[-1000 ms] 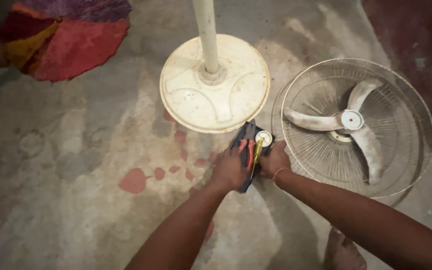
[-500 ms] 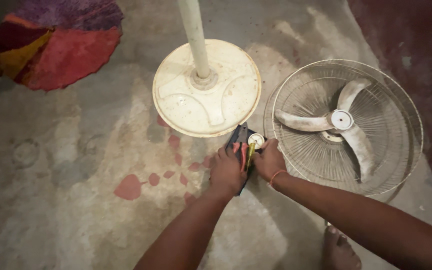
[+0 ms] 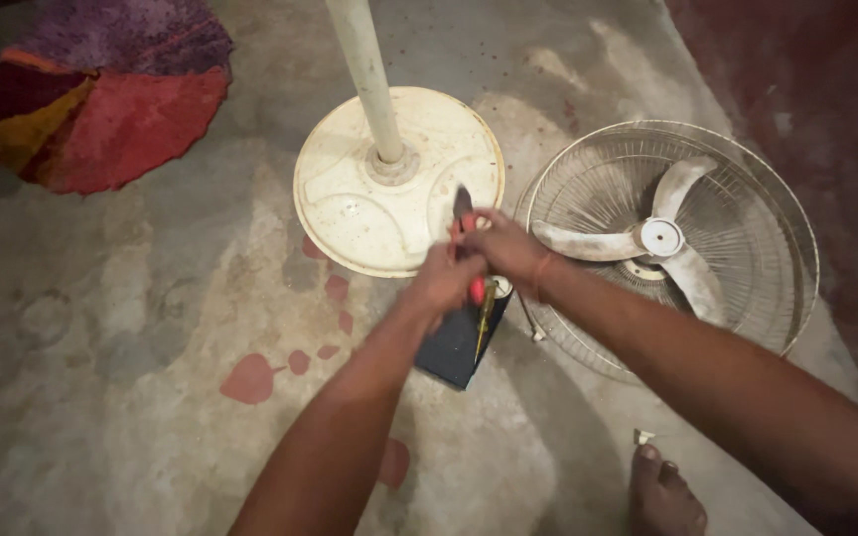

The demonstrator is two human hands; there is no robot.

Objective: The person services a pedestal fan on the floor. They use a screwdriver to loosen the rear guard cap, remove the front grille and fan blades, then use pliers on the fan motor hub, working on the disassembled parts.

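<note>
Both hands on red-handled pliers, above a dark pouch on the floor.

Left hand (image 3: 446, 281) and right hand (image 3: 508, 248) are both closed around the pliers (image 3: 465, 220): steel nose up toward the fan base (image 3: 350, 213), red grips down between the palms, long axis near vertical in view. Hands touch; neither is clearly nearer. Dark flat pouch (image 3: 459, 347) lies directly below with a yellow-handled screwdriver (image 3: 486, 313) on it. Wire fan grille (image 3: 588, 199) with cream plastic blades sits just right, on mottled concrete.

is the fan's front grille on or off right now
Off. The blades lie uncovered in the rear wire guard, flat on the floor beside the stand base.
</note>
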